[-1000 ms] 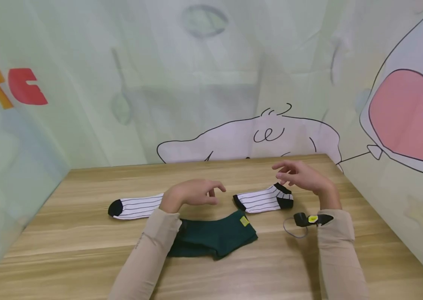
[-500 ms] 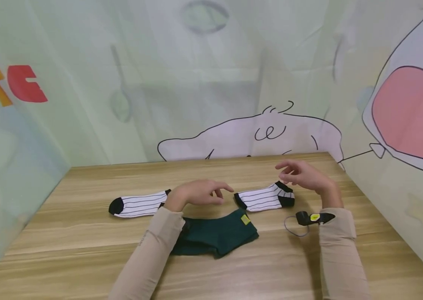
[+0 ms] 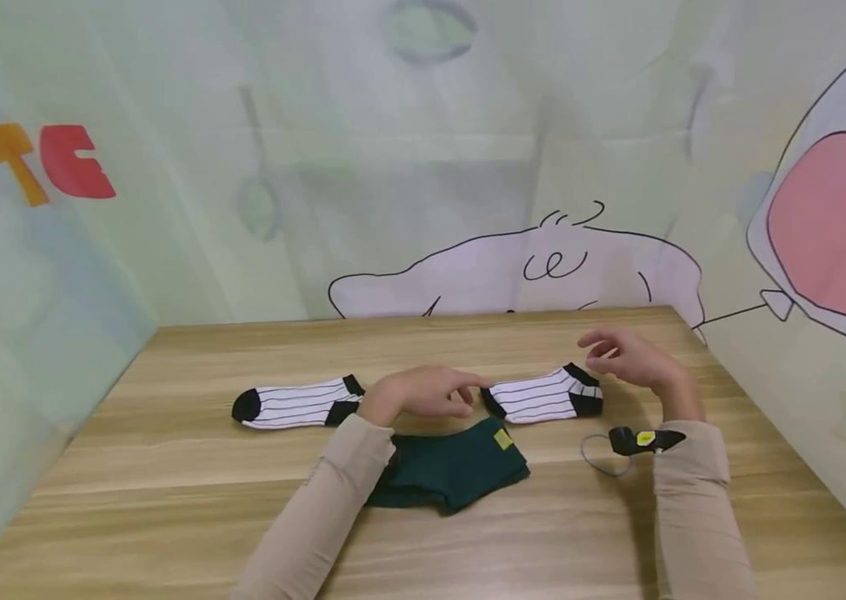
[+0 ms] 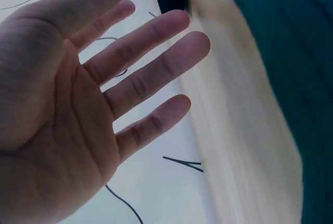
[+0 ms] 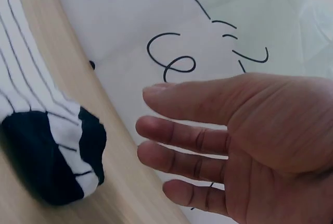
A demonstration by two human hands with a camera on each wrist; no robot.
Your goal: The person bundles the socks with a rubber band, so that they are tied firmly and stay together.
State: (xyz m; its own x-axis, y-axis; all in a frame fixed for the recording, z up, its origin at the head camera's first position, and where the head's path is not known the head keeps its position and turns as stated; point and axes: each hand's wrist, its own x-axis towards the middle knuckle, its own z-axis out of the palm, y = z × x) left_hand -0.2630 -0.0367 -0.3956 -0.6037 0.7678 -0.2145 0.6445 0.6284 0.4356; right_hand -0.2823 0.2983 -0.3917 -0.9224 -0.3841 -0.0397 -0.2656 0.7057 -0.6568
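Head view: two striped socks and a folded dark green garment [image 3: 448,471] are laid out on a wooden table [image 3: 167,500]. With the green garment taken as the landmark, one striped sock [image 3: 295,402] lies beyond it to the left and the other striped sock [image 3: 543,393] beyond it to the right. The left hand [image 3: 426,392] is held just beyond the garment's far edge, fingers loosely extended toward the black toe of the right-hand sock; whether that toe is touched cannot be told. The right hand [image 3: 628,358] is held above the table beyond that sock's cuff end, fingers relaxed, with nothing held.

Left wrist view: the left hand [image 4: 78,109] is seen palm-on with fingers [image 4: 156,73] spread and straight; nothing is gripped, and the green garment [image 4: 281,52] is seen at the right edge.

Right wrist view: the right hand [image 5: 244,140] is shown with fingers [image 5: 182,135] straight and slightly apart, empty, close to the black-trimmed end of the sock [image 5: 47,146].

The step in hand is judged to be a reach for the right-hand sock from both ends. For the next move, a pinch at toe and cuff would be called for.
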